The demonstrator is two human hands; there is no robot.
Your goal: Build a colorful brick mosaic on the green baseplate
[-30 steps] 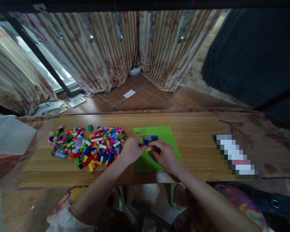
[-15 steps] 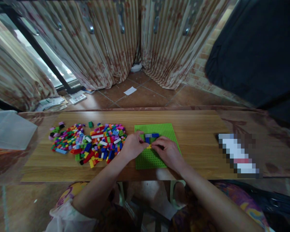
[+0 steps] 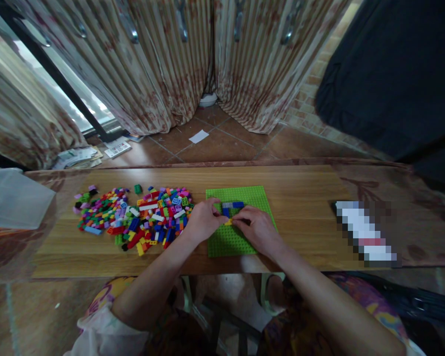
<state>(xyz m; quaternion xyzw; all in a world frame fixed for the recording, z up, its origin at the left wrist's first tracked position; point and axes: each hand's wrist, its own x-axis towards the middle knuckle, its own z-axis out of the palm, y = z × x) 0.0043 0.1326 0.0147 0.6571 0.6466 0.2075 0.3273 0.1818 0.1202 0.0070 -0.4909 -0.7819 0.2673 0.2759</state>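
Observation:
A green studded baseplate (image 3: 231,246) lies on the wooden board. On its upper middle sit a grey brick (image 3: 227,204) and a blue brick (image 3: 238,204) in a row, with more blue just below them. Under these is a small yellow brick (image 3: 228,222), partly covered by fingertips. My left hand (image 3: 204,218) pinches at its left side, thumb and fingers closed. From the right, my right hand (image 3: 258,228) meets the same yellow brick with thumb and forefinger together. Whether the brick is pressed fully down is hidden.
A spread of loose coloured bricks (image 3: 157,212) covers the left of the wooden board (image 3: 300,198). A translucent bin (image 3: 18,198) stands at the far left. On the right lies a blurred-out flat object (image 3: 365,231). Curtains (image 3: 163,74) hang beyond.
Both hands stay at the yellow brick, with barely any finger movement. The whole view has shifted very slightly.

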